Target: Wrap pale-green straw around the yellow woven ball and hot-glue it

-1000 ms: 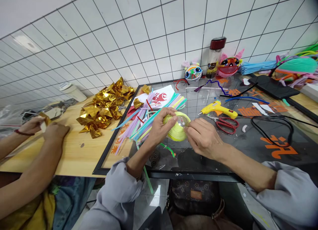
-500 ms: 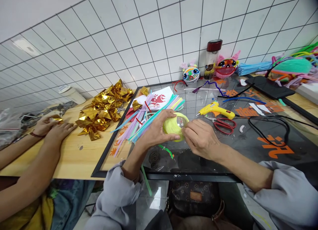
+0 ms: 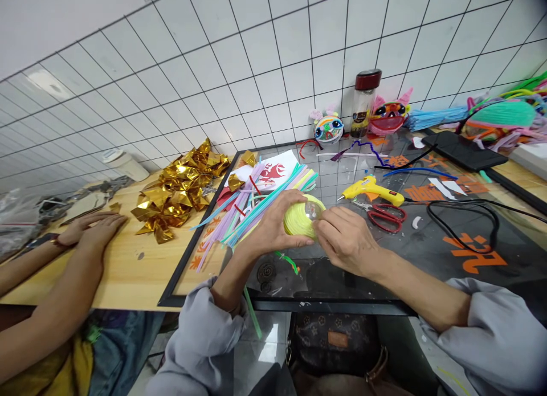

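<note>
A clear ball partly wound with pale yellow fuzzy wire (image 3: pixel 302 216) sits between my hands above the black glass-topped mat (image 3: pixel 427 253). My left hand (image 3: pixel 276 228) cups the ball from the left, fingers curled round it. My right hand (image 3: pixel 346 239) pinches at the ball's right side, fingertips pressed against the yellow wire. A fan of pastel fuzzy wires (image 3: pixel 256 205) lies just behind my left hand. A green wire piece (image 3: pixel 287 258) lies under the ball.
A yellow glue gun (image 3: pixel 372 189) and red scissors (image 3: pixel 384 213) lie right of the ball, with a black cable (image 3: pixel 465 213) beyond. Gold foil shapes (image 3: pixel 179 188) pile on the wooden table (image 3: pixel 128 270). Another person's hands (image 3: pixel 92 228) rest flat at the left. A jar (image 3: pixel 366 102) and painted masks (image 3: pixel 388 117) stand by the tiled wall.
My hands and the ball have barely moved. The other person at the left has put down the gold foil piece and laid both hands flat on the wood.
</note>
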`<state>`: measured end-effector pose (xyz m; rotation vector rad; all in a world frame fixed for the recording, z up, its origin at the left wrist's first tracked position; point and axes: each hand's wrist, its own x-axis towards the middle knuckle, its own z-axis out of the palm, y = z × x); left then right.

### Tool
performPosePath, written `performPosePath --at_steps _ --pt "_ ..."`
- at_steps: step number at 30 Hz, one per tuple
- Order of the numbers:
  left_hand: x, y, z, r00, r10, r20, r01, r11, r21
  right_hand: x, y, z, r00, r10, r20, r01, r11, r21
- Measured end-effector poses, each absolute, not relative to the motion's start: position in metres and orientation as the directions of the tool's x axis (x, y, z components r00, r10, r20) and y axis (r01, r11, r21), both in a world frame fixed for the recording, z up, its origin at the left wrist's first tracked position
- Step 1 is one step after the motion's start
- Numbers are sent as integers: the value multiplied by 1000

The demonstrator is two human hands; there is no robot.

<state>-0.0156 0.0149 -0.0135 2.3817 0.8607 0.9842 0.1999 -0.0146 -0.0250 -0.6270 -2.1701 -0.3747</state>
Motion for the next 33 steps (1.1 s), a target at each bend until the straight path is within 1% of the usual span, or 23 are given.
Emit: performPosePath --at_steps 2,4,7,9,11,13,15,16,17,18,19,21,23,24,26,31,33 --pt "-15 16 -13 555 672 490 370 -727 578 200 -15 -26 -521 322 791 551 834 24" --pt "-14 17 -13 542 680 493 367 -720 590 199 -15 -25 -477 350 807 533 845 -51" --pt "-14 17 -14 521 707 477 376 -692 616 200 -17 -20 -333 441 833 446 852 -273" --pt "-14 17 -14 507 723 468 380 -675 632 203 -16 -17 -216 537 815 402 810 -427" --pt "-14 17 -15 500 734 460 376 -662 648 209 -10 -14 -97 629 771 397 735 -550" --pt "-14 17 -15 496 741 453 370 -652 662 217 0 -14 8 694 720 401 657 -638" --pt "-13 17 -15 492 750 443 372 -640 672 228 11 -15 68 733 677 413 597 -688" --pt "-12 16 -15 488 753 441 375 -637 673 233 16 -15 83 733 675 431 584 -688" --pt "-12 16 -15 485 753 444 378 -638 670 236 19 -15 73 715 695 460 595 -660" --pt "-11 16 -15 483 751 451 380 -644 664 239 20 -15 34 678 734 492 628 -603" --pt "-10 17 -16 483 744 461 380 -653 655 240 20 -15 -32 625 780 518 677 -522" --pt "-9 17 -17 491 720 490 373 -682 629 237 15 -14 -199 480 854 527 787 -320" --pt "-8 18 -18 503 693 516 368 -712 598 229 9 -13 -333 341 879 497 856 -144" --pt "-7 19 -19 508 678 531 363 -727 582 225 6 -13 -373 301 878 486 869 -92" --pt "-7 19 -19 516 655 551 358 -750 556 217 3 -14 -408 265 874 476 878 -43" --pt "-5 17 -17 536 647 541 377 -758 532 209 7 -16 -391 244 887 514 858 -10" --pt "-5 16 -17 540 637 550 367 -766 527 209 8 -14 -380 252 890 528 849 -15"
